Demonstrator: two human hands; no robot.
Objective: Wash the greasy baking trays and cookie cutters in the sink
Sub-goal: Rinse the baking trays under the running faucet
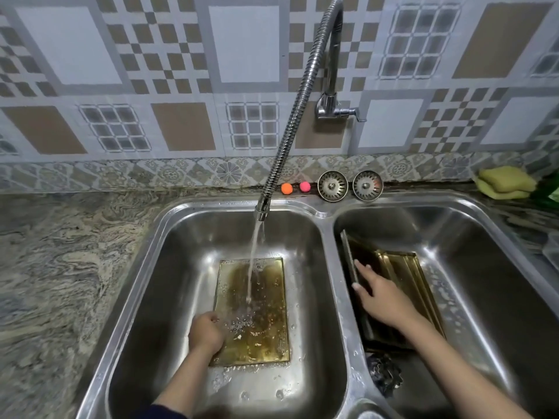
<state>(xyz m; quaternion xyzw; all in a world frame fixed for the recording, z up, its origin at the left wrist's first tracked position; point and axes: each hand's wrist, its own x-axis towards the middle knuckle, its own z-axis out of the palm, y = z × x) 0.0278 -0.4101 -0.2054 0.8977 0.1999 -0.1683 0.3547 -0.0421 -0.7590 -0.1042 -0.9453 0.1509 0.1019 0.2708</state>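
Observation:
A greasy gold baking tray [263, 328] lies flat in the left sink basin [181, 282] under water running from the flexible faucet [290, 131]. My left hand [207, 332] grips the tray's left edge with curled fingers. In the right basin [472, 267] more gold trays [408, 276] are stacked, one leaning against the divider. My right hand [379, 294] reaches over them, fingers extended, touching the upright tray's edge. A dark fluted cookie cutter [385, 373] lies below the trays near the drain.
Two metal sink strainers [332, 186] and two small orange and pink balls [287, 188] sit on the back ledge. Yellow sponges [505, 182] rest at the far right. A marbled stone counter [60, 267] stretches left of the sink.

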